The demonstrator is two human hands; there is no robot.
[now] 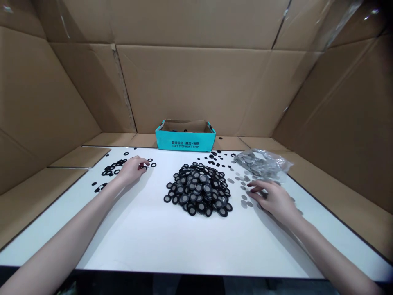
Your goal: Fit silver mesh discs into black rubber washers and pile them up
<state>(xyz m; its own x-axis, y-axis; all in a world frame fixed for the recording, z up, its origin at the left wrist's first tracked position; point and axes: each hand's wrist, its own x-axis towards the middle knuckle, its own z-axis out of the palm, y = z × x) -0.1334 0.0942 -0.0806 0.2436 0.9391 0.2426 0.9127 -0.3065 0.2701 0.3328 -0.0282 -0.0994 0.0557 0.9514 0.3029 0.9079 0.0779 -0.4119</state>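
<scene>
My left hand (132,170) is at the left of the white table, fingers curled with a black ring (144,167) between the fingertips. Loose black rings (113,167) lie beside and behind it. My right hand (274,200) hovers low on the right, thumb and index finger apart, with nothing visible between them. Thin grey discs (244,197) lie scattered by its fingertips. Between my hands is a heap of black rings with grey centres (199,189). Whether my right fingertips touch a disc, I cannot tell.
A turquoise box (186,141) with a few dark pieces inside stands at the back. A clear plastic bag of grey discs (260,163) lies at the back right. Small black discs (215,157) are strewn behind the heap. Cardboard walls (193,86) enclose the white table (153,241).
</scene>
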